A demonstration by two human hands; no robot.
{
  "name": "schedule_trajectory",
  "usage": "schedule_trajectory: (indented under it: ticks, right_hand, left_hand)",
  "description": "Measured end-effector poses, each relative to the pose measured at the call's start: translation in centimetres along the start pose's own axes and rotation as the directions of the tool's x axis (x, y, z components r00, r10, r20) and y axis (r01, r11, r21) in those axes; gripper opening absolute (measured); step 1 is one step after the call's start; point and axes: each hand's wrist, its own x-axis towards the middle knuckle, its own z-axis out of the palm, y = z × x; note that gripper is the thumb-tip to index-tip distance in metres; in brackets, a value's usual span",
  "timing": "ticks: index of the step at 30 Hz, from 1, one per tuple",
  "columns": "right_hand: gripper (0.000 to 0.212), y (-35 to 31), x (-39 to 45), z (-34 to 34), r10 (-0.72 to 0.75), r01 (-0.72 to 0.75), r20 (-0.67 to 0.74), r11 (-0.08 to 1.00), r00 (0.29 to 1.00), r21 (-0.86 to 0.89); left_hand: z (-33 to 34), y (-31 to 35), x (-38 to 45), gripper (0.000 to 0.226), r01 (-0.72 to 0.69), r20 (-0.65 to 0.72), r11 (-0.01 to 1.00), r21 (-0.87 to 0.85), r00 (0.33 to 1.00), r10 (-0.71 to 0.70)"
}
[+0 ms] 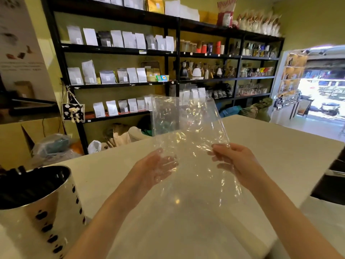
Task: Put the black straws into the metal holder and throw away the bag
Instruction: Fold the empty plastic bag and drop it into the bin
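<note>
An empty clear plastic bag point(186, 131) is held up above the pale counter point(270, 146), crinkled and see-through. My right hand point(237, 163) pinches its right edge between thumb and fingers. My left hand point(156, 169) lies flat, palm up, behind the bag's lower left part, its fingers straight against the plastic. At the lower left stands the shiny metal holder point(44, 208), perforated with dark oval holes. Black straws point(16, 171) fill its dark inside, their tips just showing above the rim.
Black shelves point(168, 51) with white pouches, kettles and jars line the wall behind the counter. Sacks and plastic bags point(54, 146) sit on the floor by the shelf. A dark appliance point(332, 180) stands at the counter's right edge. An open doorway point(321, 86) is far right.
</note>
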Motion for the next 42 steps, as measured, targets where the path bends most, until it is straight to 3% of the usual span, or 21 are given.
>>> schedule_trajectory:
  ticks: [3,5,10,14,20,23,25,27,30,33,35,37,39,42]
  right_hand:
    - [0.007,1.5,-0.5,0.3,0.07,-0.07,0.03,0.998,0.997,0.001]
    - [0.007,2.0,-0.9,0.3,0.104,-0.104,0.039,0.994,0.994,0.015]
    - [0.019,2.7,-1.0,0.1,0.171,-0.176,0.053,0.979,0.984,0.108]
    - [0.037,3.5,-0.9,-0.1,0.064,-0.073,0.098,0.993,0.993,0.092]
    - [0.03,4.2,-1.2,0.2,0.065,-0.035,0.386,0.996,0.92,-0.085]
    - [0.045,3.6,-2.6,0.0,0.076,0.066,0.522,0.967,0.849,-0.248]
    - [0.047,2.8,-4.0,0.3,0.08,0.164,0.561,0.914,0.824,-0.372]
    - [0.036,2.3,-5.5,1.0,0.0,0.32,0.561,0.821,0.828,-0.473]
    - [0.021,1.6,-8.5,2.2,-0.191,0.504,0.527,0.666,0.828,-0.55]
    - [0.02,0.6,-12.2,2.9,-0.303,0.628,0.572,0.559,0.763,-0.542]
    - [0.01,-0.3,-15.3,3.1,-0.255,0.617,0.626,0.632,0.737,-0.469]
    - [0.004,-1.2,-18.5,3.3,-0.147,0.528,0.707,0.771,0.692,-0.356]
    - [0.01,-1.6,-21.7,4.0,-0.088,0.486,0.791,0.828,0.605,-0.279]
    - [0.021,0.7,-24.9,5.6,0.037,0.383,0.817,0.871,0.575,-0.309]
  left_hand:
    - [0.5,-0.3,0.0,0.049,-0.048,-0.179,0.995,0.083,0.982,0.062]
    - [0.3,-0.4,-0.2,0.035,-0.042,-0.282,0.99,0.137,0.956,0.08]
    - [0.7,-1.1,-0.9,0.049,0.027,-0.369,0.987,0.156,0.929,0.033]
    - [1.0,-1.4,-2.2,0.071,-0.007,-0.449,0.977,0.213,0.888,0.105]
    - [0.0,-0.2,-6.7,0.039,0.104,-0.437,0.897,0.429,0.893,0.105]
    - [0.0,0.6,-10.1,0.049,0.203,-0.391,0.786,0.584,0.919,0.054]
    - [0.2,0.9,-12.2,0.05,0.267,-0.389,0.609,0.746,0.918,0.073]
    - [0.9,1.1,-14.2,0.038,0.302,-0.408,0.448,0.841,0.899,0.159]
    - [2.3,1.0,-18.0,0.018,0.301,-0.449,0.421,0.856,0.837,0.314]
    - [3.5,0.7,-23.0,0.009,0.298,-0.438,0.365,0.882,0.803,0.404]
    - [3.9,0.4,-26.8,0.012,0.322,-0.468,0.39,0.863,0.801,0.373]
    - [4.5,-0.2,-30.9,0.012,0.292,-0.489,0.515,0.806,0.819,0.3]
    - [5.5,-1.1,-35.1,0.009,0.242,-0.457,0.62,0.746,0.863,0.214]
    - [6.1,-3.9,-40.7,0.014,0.317,-0.461,0.72,0.618,0.887,0.005]
